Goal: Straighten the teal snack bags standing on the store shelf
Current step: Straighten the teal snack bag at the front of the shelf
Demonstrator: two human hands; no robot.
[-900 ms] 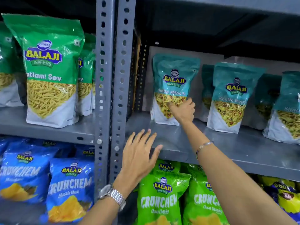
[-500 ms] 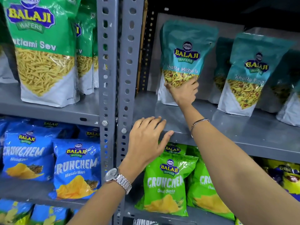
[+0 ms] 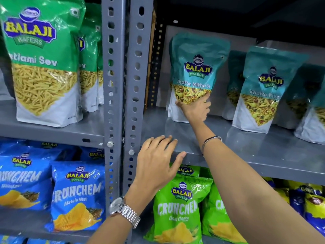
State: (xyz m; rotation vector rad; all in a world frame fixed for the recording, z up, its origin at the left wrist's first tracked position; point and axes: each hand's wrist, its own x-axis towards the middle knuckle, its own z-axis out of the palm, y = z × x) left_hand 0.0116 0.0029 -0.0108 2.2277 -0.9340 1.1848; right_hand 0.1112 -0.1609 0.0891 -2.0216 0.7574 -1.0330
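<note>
Head view of a store shelf (image 3: pixel 228 147) on which the teal snack bags are being straightened. The leftmost teal bag (image 3: pixel 197 71) is being pressed at its lower front by the right hand (image 3: pixel 195 110), whose grip is being kept wide, palm and fingers flat against the pack rather than closed round it; the bag is standing nearly upright, close to the perforated post (image 3: pixel 139 85). The left hand (image 3: pixel 158 166) is being held open beside the shelf edge, holding nothing. The work is being judged as barely begun: the second teal bag (image 3: pixel 263 88) and those behind and right of it are leaning and unevenly spaced, well apart from either hand
</note>
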